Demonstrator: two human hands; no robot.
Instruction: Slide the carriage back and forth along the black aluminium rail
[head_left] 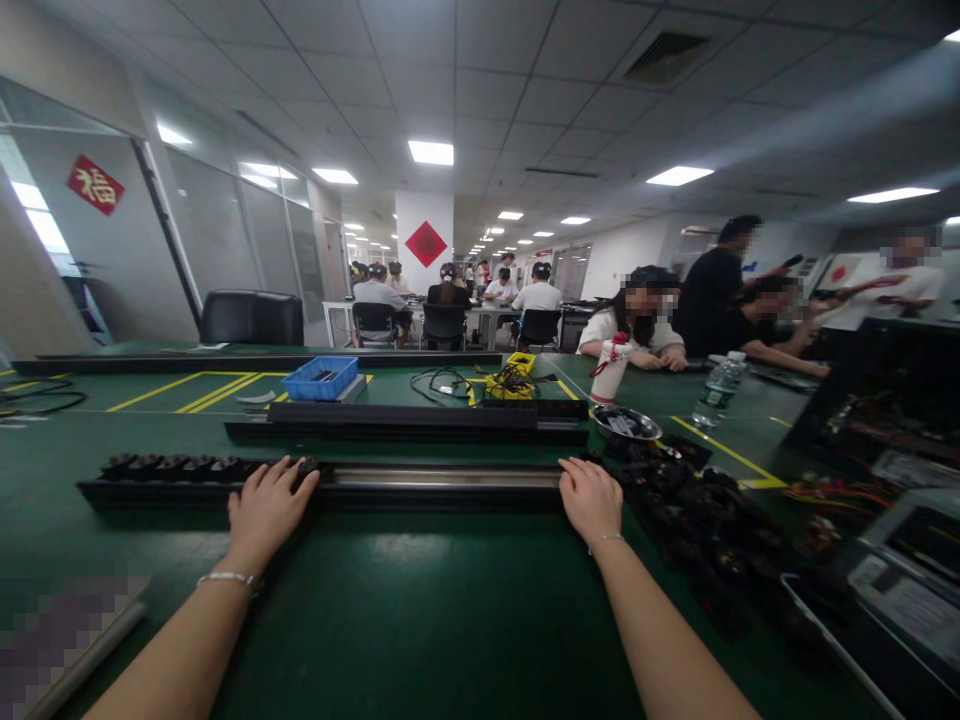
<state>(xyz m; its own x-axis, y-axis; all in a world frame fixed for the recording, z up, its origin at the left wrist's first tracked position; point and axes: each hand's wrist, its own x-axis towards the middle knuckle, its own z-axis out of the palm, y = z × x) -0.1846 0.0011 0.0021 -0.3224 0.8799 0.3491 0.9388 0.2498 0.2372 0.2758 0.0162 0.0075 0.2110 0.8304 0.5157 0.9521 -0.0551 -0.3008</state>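
A long black rail (435, 482) with a bare metal channel lies across the green table (390, 610) in front of me. Its left part is filled with several black socket modules (172, 466). My left hand (266, 508) rests on the rail, its fingers pressing on the last module in that row. My right hand (592, 498) grips the rail's right end. Just right of that hand lies a heap of loose black modules (690, 510).
A second black rail (409, 420) lies behind the first. Farther back stand a blue tray (322, 378), a yellow box with cables (514, 378), a white cup (609, 370), a metal bowl (626, 425) and a water bottle (718, 388). Open computer cases (892, 420) sit right. Several people sit beyond.
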